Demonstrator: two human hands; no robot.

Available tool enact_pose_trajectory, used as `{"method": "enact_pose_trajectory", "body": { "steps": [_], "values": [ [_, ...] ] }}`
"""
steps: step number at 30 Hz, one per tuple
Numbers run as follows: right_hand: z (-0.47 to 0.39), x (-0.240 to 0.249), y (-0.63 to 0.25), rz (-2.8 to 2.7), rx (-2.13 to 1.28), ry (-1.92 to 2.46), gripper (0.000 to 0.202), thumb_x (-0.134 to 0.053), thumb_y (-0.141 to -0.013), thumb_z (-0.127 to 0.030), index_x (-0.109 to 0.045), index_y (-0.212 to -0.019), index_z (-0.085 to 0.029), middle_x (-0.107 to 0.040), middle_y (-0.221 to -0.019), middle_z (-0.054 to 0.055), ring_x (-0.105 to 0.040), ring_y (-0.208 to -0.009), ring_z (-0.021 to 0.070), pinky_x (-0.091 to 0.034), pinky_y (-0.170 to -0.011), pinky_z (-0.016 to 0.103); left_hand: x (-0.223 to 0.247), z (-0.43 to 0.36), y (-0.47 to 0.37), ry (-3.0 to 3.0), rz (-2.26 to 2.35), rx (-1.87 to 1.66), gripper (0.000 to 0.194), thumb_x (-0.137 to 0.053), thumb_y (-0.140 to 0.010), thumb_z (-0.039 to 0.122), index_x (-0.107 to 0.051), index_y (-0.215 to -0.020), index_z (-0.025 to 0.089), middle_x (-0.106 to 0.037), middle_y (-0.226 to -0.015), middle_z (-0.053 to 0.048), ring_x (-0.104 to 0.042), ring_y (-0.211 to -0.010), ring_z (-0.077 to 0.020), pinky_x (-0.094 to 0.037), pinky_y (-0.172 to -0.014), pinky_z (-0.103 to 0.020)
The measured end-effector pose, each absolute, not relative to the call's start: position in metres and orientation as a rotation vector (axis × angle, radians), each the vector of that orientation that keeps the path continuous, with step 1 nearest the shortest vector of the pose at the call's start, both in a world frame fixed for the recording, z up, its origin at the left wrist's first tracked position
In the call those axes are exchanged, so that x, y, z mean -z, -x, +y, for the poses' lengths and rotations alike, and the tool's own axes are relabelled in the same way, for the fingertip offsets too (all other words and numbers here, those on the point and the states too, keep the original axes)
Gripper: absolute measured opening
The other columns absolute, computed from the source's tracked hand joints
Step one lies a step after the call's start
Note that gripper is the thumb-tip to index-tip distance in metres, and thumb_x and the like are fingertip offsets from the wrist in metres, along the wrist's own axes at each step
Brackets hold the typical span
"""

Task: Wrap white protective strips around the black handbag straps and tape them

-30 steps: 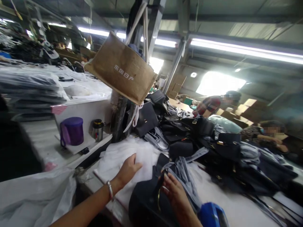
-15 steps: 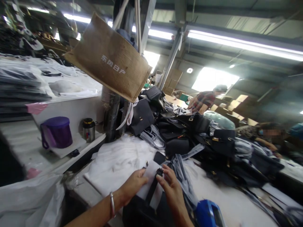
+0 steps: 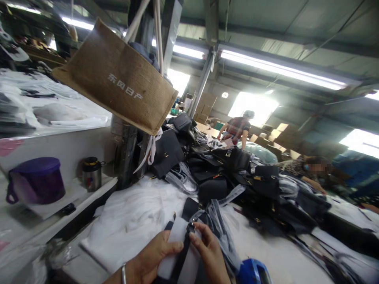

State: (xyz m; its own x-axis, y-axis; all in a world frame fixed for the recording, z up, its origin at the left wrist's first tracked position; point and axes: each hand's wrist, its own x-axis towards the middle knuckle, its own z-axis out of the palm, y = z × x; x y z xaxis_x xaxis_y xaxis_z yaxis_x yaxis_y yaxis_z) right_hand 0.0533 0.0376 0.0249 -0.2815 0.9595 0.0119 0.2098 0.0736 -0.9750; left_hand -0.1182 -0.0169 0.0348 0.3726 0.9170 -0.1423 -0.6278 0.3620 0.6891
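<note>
Pinching the black strap (image 3: 182, 254), the right hand (image 3: 210, 252) risked creasing the white sheet (image 3: 178, 230) beneath if the left hand (image 3: 151, 254), grasping that sheet, slipped.

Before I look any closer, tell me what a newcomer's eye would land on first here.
First, the big tan bag with white lettering, hanging aslant at upper left. Next, the heap of black bags across the middle and right, and the purple container at far left. Low in front, the left hand holds a white sheet while the right hand pinches a black strap.
</note>
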Motion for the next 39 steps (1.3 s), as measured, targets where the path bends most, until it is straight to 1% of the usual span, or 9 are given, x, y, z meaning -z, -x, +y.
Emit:
{"method": "enact_pose_trajectory", "body": {
  "steps": [3,5,9,13,20,28,33,36,39],
  "values": [
    [0.031,-0.031,-0.058,-1.723,-0.805,1.348,0.029,-0.064,-0.079,-0.052,-0.069,-0.092,-0.026,-0.065,-0.104,0.006,-0.057,-0.104,0.0305,-0.042,-0.089,0.037,-0.037,-0.015,0.111,-0.641,0.75,-1.14,0.033,-0.066,-0.071,0.023,-0.069,-0.102,0.012,-0.072,-0.08,-0.007,-0.068,-0.08,-0.0262,-0.052,-0.076,-0.035],
    [0.027,-0.036,-0.06,-1.789,-0.627,1.425,0.028,-0.06,-0.081,-0.053,-0.069,-0.086,-0.028,-0.065,-0.097,0.005,-0.058,-0.098,0.0293,-0.041,-0.085,0.036,-0.037,-0.013,0.109,-0.731,0.812,-1.164,0.035,-0.063,-0.073,0.021,-0.068,-0.106,0.013,-0.072,-0.084,-0.006,-0.067,-0.083,-0.0254,-0.051,-0.078,-0.034],
    [0.026,-0.042,-0.058,-1.886,-0.888,1.463,0.038,-0.049,-0.087,-0.057,-0.06,-0.073,-0.023,-0.06,-0.068,0.001,-0.056,-0.068,0.0211,-0.039,-0.064,0.03,-0.036,-0.014,0.105,-1.01,0.95,-1.239,0.039,-0.056,-0.079,0.018,-0.064,-0.117,0.018,-0.071,-0.104,-0.005,-0.063,-0.099,-0.0262,-0.048,-0.09,-0.033],
    [0.031,-0.041,-0.054,-1.796,-1.002,1.459,0.042,-0.061,-0.079,-0.058,-0.051,-0.063,-0.02,-0.049,-0.058,-0.003,-0.046,-0.06,0.0155,-0.033,-0.057,0.026,-0.037,-0.017,0.105,-1.209,1.087,-1.227,0.044,-0.05,-0.084,0.019,-0.058,-0.127,0.024,-0.068,-0.116,-0.003,-0.058,-0.112,-0.0265,-0.043,-0.098,-0.032],
    [0.032,-0.045,-0.046,-1.381,-1.555,1.101,0.037,-0.073,-0.072,-0.051,-0.065,-0.082,-0.017,-0.057,-0.071,-0.001,-0.049,-0.065,0.0128,-0.04,-0.064,0.024,-0.038,-0.017,0.111,-1.318,1.136,-1.173,0.045,-0.046,-0.086,0.015,-0.057,-0.129,0.023,-0.066,-0.122,-0.003,-0.058,-0.114,-0.0247,-0.043,-0.098,-0.029],
    [0.026,-0.051,-0.042,-1.435,-1.322,1.074,0.03,-0.074,-0.073,-0.046,-0.066,-0.081,-0.019,-0.063,-0.078,0.0,-0.055,-0.077,0.0168,-0.042,-0.072,0.026,-0.035,-0.018,0.109,-1.348,1.11,-1.248,0.045,-0.048,-0.089,0.019,-0.052,-0.133,0.025,-0.065,-0.123,-0.002,-0.059,-0.113,-0.0233,-0.044,-0.095,-0.027],
    [0.03,-0.042,-0.051,-1.264,-1.558,1.033,0.03,-0.082,-0.066,-0.039,-0.065,-0.078,-0.017,-0.062,-0.072,-0.001,-0.055,-0.069,0.0136,-0.042,-0.067,0.024,-0.037,-0.019,0.106,-1.118,0.932,-1.255,0.039,-0.055,-0.086,0.021,-0.06,-0.124,0.019,-0.07,-0.11,-0.003,-0.062,-0.098,-0.0235,-0.048,-0.087,-0.03],
    [0.039,-0.035,-0.056,-1.185,-1.524,1.022,0.035,-0.083,-0.064,-0.036,-0.065,-0.087,-0.018,-0.067,-0.079,0.001,-0.059,-0.074,0.0149,-0.043,-0.068,0.024,-0.032,-0.016,0.105,-1.007,0.845,-1.231,0.041,-0.059,-0.083,0.021,-0.061,-0.123,0.015,-0.071,-0.1,-0.005,-0.063,-0.089,-0.0233,-0.048,-0.083,-0.031],
    [0.048,-0.034,-0.056,-1.245,-1.451,1.051,0.045,-0.083,-0.064,-0.039,-0.064,-0.099,-0.019,-0.07,-0.089,0.006,-0.063,-0.085,0.0207,-0.046,-0.074,0.029,-0.025,-0.006,0.107,-0.963,0.764,-1.198,0.043,-0.063,-0.082,0.036,-0.064,-0.118,0.011,-0.071,-0.094,-0.008,-0.063,-0.083,-0.0243,-0.048,-0.077,-0.032]
  ]
}}
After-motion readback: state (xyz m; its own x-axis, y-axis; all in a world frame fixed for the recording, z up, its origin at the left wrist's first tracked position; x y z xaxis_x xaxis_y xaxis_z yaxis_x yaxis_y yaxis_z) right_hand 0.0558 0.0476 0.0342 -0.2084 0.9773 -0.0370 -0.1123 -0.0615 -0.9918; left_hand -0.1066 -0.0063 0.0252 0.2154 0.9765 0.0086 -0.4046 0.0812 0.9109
